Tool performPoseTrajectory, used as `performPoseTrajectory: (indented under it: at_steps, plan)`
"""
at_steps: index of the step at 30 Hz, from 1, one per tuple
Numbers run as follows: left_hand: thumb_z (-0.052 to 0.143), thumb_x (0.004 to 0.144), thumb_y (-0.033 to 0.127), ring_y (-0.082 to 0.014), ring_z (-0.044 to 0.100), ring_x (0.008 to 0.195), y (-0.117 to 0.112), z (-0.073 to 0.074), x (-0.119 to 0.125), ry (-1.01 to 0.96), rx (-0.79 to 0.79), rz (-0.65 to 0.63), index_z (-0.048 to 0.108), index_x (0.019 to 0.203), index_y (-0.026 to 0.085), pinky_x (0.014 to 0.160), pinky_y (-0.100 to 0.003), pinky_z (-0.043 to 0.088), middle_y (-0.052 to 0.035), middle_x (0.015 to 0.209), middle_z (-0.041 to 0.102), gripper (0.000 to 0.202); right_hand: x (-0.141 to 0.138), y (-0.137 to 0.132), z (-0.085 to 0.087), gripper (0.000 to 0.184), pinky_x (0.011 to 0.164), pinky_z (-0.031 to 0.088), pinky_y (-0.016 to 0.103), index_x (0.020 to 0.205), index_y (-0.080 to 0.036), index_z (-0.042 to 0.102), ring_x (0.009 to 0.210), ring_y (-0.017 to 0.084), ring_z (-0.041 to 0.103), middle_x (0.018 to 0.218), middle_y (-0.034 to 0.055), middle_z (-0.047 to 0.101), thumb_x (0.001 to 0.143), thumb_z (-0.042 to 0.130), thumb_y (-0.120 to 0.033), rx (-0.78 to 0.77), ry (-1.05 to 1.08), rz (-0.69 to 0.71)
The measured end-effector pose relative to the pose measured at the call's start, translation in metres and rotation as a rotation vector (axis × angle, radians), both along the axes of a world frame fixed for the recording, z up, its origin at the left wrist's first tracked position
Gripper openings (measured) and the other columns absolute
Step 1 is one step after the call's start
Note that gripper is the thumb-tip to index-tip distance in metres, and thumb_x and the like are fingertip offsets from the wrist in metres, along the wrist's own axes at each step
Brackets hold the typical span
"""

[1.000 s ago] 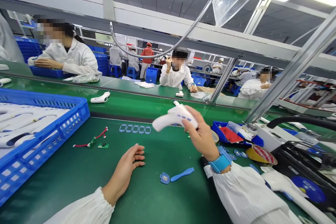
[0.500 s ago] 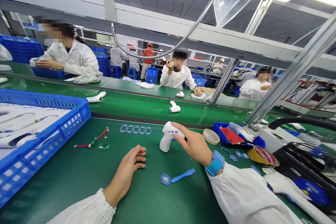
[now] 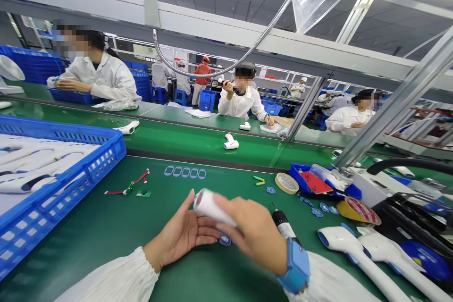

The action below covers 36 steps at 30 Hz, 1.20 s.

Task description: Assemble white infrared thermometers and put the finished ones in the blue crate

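A white thermometer gun [image 3: 210, 206] is tilted above the bench, gripped by my right hand [image 3: 260, 231], which is slightly blurred. Its end with a dark oval opening points left and up. Right beside that end, my left hand [image 3: 182, 233] is palm up with thumb and fingers apart; whether it touches the thermometer I cannot tell. Partly hidden beneath the hands is a small blue plastic part [image 3: 225, 239]. Behind my right wrist lies a black electric screwdriver [image 3: 284, 224], its lower end covered. Two small green cells [image 3: 259, 181] rest farther back.
At left stands a blue crate [image 3: 116, 144] of white housings. Small circuit boards [image 3: 143, 194] with red wires lie near it. Tape roll [image 3: 287, 183], blue parts bin [image 3: 297, 174] and white thermometer guns [image 3: 345, 238] occupy the right. A green conveyor [image 3: 184, 139] crosses behind; co-workers sit beyond.
My right hand has brought the thermometer gun nearer and left, tipping it over. My left hand has turned palm up beside it. The screwdriver and green cells have come into view.
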<state>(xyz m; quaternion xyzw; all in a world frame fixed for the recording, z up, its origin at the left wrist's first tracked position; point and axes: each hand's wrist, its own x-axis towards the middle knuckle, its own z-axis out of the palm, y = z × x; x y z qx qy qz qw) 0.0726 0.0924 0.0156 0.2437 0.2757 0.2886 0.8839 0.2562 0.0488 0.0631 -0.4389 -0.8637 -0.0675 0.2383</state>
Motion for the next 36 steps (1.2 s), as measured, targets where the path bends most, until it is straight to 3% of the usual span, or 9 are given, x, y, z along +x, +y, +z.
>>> performPoseTrajectory:
  at_steps: [2,4,7,10,13,17,21,24,36]
  plan:
    - [0.046,0.083,0.052,-0.0207,0.063,0.07,0.001,0.002,-0.001,-0.048,-0.049,0.088,0.054,0.105,0.01,0.066,-0.033,0.051,-0.0102,0.08,0.065,0.048,-0.008,-0.01,-0.011,0.046,0.062,0.043,0.03,0.132,-0.022,0.035,0.075,0.018,0.058,0.093,0.0063,0.064,0.088,0.045,-0.026,-0.055,-0.063,0.066]
    - [0.052,0.083,0.04,-0.0165,0.06,0.058,0.004,0.003,-0.004,-0.005,-0.039,0.231,0.053,0.104,0.014,0.059,-0.03,0.05,-0.0035,0.067,0.063,0.034,-0.011,-0.015,-0.022,0.055,0.067,0.045,0.031,0.132,-0.018,0.032,0.079,0.02,0.057,0.096,0.0069,0.063,0.083,0.054,-0.026,-0.169,-0.07,-0.017]
    - [0.057,0.081,0.035,-0.0137,0.057,0.051,0.011,0.004,-0.009,0.08,0.041,0.373,0.052,0.101,0.016,0.054,-0.027,0.049,0.0001,0.06,0.058,0.028,-0.009,-0.014,-0.039,0.048,0.07,0.047,0.035,0.117,-0.015,0.047,0.081,0.023,0.057,0.095,0.008,0.061,0.075,0.065,-0.028,-0.259,-0.156,-0.134]
    - [0.062,0.076,0.038,-0.0145,0.058,0.053,0.011,0.007,-0.011,0.152,0.148,0.411,0.051,0.098,0.017,0.053,-0.028,0.049,0.0007,0.063,0.057,0.032,-0.006,-0.01,-0.054,0.016,0.066,0.046,0.036,0.096,-0.015,0.058,0.074,0.023,0.056,0.084,0.0083,0.061,0.081,0.052,-0.013,-0.247,-0.238,-0.113]
    - [0.064,0.072,0.042,-0.0155,0.057,0.052,0.004,0.01,-0.01,0.231,0.277,0.409,0.05,0.092,0.019,0.049,-0.027,0.047,0.0019,0.063,0.056,0.034,-0.004,-0.007,-0.059,0.027,0.067,0.045,0.037,0.095,-0.013,0.059,0.072,0.023,0.057,0.079,0.0102,0.061,0.081,0.04,-0.001,-0.222,-0.206,-0.098]
    - [0.065,0.07,0.041,-0.0154,0.056,0.055,-0.008,0.013,-0.011,0.345,0.549,0.396,0.051,0.08,0.019,0.052,-0.026,0.045,0.0013,0.064,0.057,0.028,-0.001,-0.005,-0.031,0.029,0.063,0.048,0.03,0.106,-0.016,0.052,0.069,0.017,0.058,0.081,0.0074,0.061,0.088,0.031,-0.008,-0.236,0.019,-0.162]
    - [0.067,0.07,0.035,-0.0153,0.053,0.064,-0.017,0.017,-0.014,0.521,0.928,0.311,0.06,0.086,0.02,0.058,-0.023,0.042,-0.0014,0.072,0.06,0.023,-0.003,-0.008,0.019,0.016,0.06,0.049,0.023,0.1,-0.019,0.052,0.063,0.01,0.058,0.077,-0.0004,0.057,0.088,0.045,-0.027,-0.615,0.798,-0.093]
    - [0.066,0.072,0.031,-0.0173,0.053,0.069,-0.019,0.019,-0.015,0.595,1.146,0.229,0.064,0.093,0.023,0.062,-0.024,0.041,-0.0026,0.08,0.062,0.022,-0.008,-0.013,0.041,0.015,0.061,0.047,0.021,0.089,-0.018,0.059,0.064,0.009,0.057,0.074,-0.0014,0.058,0.08,0.059,-0.029,-0.821,1.048,0.048]
    - [0.056,0.082,0.029,-0.0183,0.055,0.075,-0.019,0.017,-0.014,0.682,1.5,0.059,0.056,0.103,0.025,0.069,-0.026,0.04,-0.0035,0.088,0.063,0.022,-0.019,-0.016,0.033,0.02,0.059,0.046,0.022,0.09,-0.018,0.063,0.054,0.007,0.053,0.064,-0.0042,0.053,0.075,0.065,-0.031,-0.923,1.13,0.062]
